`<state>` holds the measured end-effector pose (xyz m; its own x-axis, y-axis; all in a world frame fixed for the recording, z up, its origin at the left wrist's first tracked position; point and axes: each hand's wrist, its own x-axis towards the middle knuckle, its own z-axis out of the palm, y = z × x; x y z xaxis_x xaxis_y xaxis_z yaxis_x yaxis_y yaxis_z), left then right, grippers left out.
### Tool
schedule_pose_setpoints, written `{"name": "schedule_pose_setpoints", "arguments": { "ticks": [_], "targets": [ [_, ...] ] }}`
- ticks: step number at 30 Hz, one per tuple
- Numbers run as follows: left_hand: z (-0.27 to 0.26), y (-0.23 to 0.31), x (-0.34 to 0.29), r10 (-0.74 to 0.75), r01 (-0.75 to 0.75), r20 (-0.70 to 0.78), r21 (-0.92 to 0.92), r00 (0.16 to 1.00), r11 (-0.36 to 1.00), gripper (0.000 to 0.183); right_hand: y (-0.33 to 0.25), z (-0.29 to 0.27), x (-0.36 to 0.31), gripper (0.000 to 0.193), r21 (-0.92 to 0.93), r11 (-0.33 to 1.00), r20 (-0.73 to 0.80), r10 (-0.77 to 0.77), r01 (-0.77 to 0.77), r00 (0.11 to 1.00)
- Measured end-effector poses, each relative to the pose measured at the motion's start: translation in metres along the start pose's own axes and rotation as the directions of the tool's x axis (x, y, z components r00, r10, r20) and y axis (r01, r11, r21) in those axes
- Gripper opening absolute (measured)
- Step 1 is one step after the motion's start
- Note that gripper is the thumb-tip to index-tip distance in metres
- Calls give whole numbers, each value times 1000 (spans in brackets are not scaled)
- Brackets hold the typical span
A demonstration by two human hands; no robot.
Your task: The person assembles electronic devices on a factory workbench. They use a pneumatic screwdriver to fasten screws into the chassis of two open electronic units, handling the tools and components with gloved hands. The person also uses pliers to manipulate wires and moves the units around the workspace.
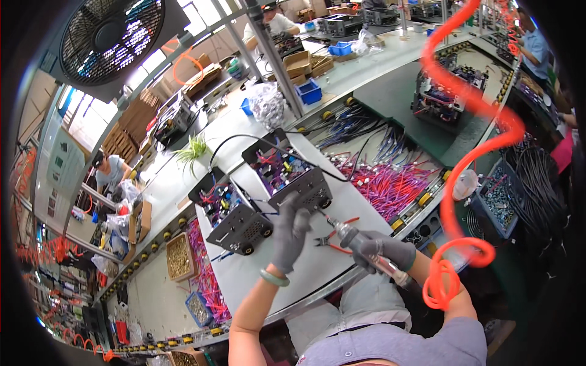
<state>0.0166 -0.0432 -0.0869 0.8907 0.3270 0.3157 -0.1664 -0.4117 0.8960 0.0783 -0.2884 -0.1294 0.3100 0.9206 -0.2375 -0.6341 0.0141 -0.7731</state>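
Two black metal cases with open tops stand side by side on a white board [287,268], wires and circuit boards showing inside. My left hand [290,235], in a grey glove, is raised at the front panel of the right case [305,186], fingers stretched out and slightly blurred. The left case [235,222] stands beside that hand. In my gloved right hand [384,250] is an air screwdriver [348,235], its bit pointing at the right case's panel. Under the screwdriver, red-handled cutting pliers [329,243] lie on the board.
A coiled orange air hose [452,201] hangs on the right. Pink and purple wire bundles [384,186] lie beyond the board. A screw tray [181,257] sits at left, a blue bin of screws [497,198] at right. Another open unit [448,91] stands farther along; co-workers sit across.
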Motion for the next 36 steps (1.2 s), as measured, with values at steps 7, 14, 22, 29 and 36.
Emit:
{"name": "schedule_pose_setpoints", "arguments": {
  "ticks": [7,14,22,29,36],
  "targets": [
    [17,18,131,168,-426,413,679,895,598,29,-31,-21,23,60,-156,985,-157,-94,69,983],
    [24,5,181,-306,-599,772,629,557,495,50,-25,-22,41,55,-150,988,-119,-67,49,991],
    [25,-21,186,-331,-483,713,677,618,555,53,-32,-15,37,54,-131,991,-183,-2,-23,983],
    [31,1,179,-389,-352,635,730,668,586,68,-32,-7,32,65,-11,999,-264,-42,40,964],
    [28,10,178,-344,-346,626,718,700,604,68,-37,1,49,50,34,999,-260,-1,10,965]
  ]
}}
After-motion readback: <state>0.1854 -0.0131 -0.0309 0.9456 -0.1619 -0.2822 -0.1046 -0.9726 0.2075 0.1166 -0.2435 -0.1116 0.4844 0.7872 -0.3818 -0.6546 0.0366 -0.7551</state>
